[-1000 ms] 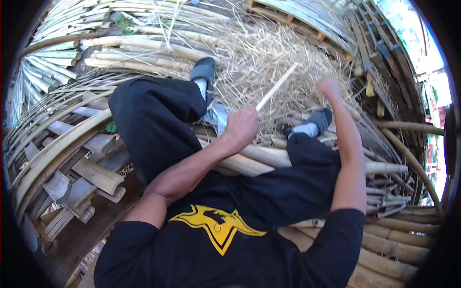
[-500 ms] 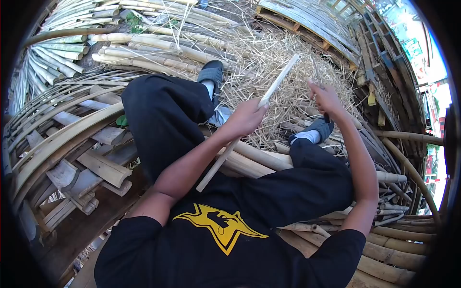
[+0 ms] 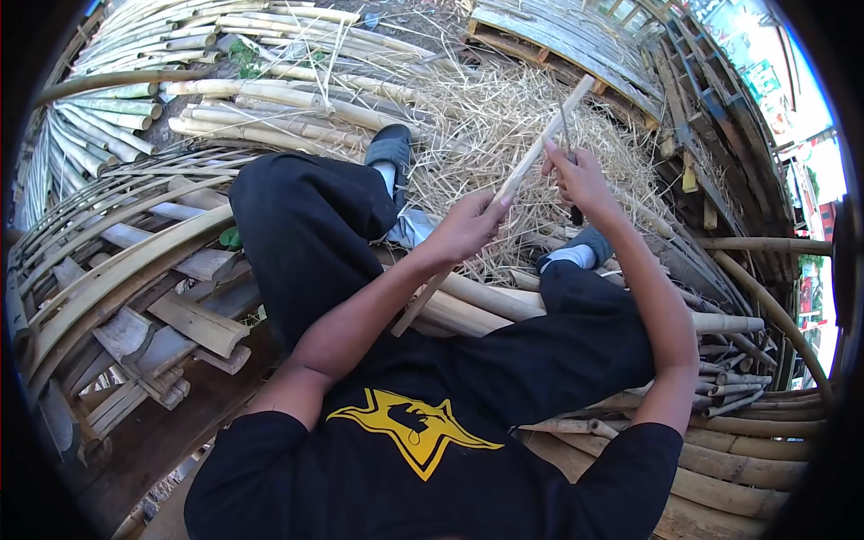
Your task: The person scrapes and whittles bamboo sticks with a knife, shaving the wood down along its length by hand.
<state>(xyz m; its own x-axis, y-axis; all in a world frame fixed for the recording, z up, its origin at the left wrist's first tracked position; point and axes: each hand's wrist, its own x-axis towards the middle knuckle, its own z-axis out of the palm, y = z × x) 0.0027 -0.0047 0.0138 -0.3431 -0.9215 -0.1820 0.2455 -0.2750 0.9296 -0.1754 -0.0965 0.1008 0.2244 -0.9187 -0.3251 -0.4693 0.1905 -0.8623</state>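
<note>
My left hand (image 3: 470, 225) is wrapped round a long pale bamboo strip (image 3: 531, 160), which slants from near my lap up to the right. My right hand (image 3: 580, 183) grips a knife (image 3: 565, 126); its dark handle end shows below the fist, and the thin blade points up beside the strip's upper half. Blade and strip look very close together, but whether they touch I cannot tell. Pale shavings (image 3: 486, 135) cover the ground beyond both hands.
Bamboo poles (image 3: 270, 94) lie at the upper left. Split bamboo pieces (image 3: 198, 324) are stacked at my left. A wooden pallet (image 3: 567, 49) lies ahead, with more pallets (image 3: 733, 117) upright at the right. Thin bamboo lengths (image 3: 733, 378) lie at the lower right.
My right hand has moved left with the knife, bringing it beside the strip. My left hand and the strip have shifted slightly up and to the right.
</note>
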